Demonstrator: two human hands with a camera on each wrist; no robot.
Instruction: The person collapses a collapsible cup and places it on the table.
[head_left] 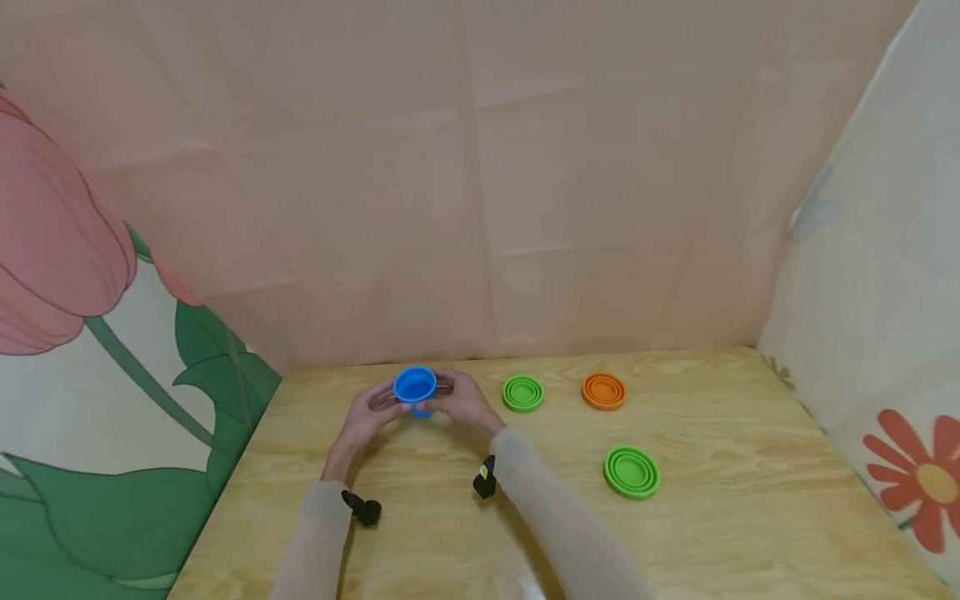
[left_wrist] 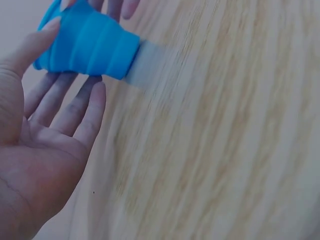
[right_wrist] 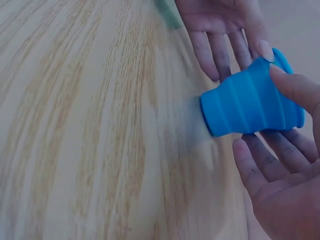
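A blue collapsible cup [head_left: 415,386], drawn out into its stepped tapering shape, is held upright between both hands at the back left of the table. My left hand [head_left: 372,412] grips its left side, thumb on the near side by the rim and fingers round the far side. From the right, my right hand [head_left: 463,402] holds it the same way, the two thumbs close together. In the left wrist view the narrow base of the cup [left_wrist: 92,42] points at the tabletop, where a blue reflection shows. The right wrist view shows the cup [right_wrist: 250,100] with fingers beneath its wall.
A flattened green collapsible cup [head_left: 522,393] lies right of the hands, with a flattened orange one [head_left: 603,391] farther right. Another flattened green cup [head_left: 632,472] lies nearer the front. Behind the wooden table [head_left: 712,517] stands a pinkish sheet [head_left: 480,208].
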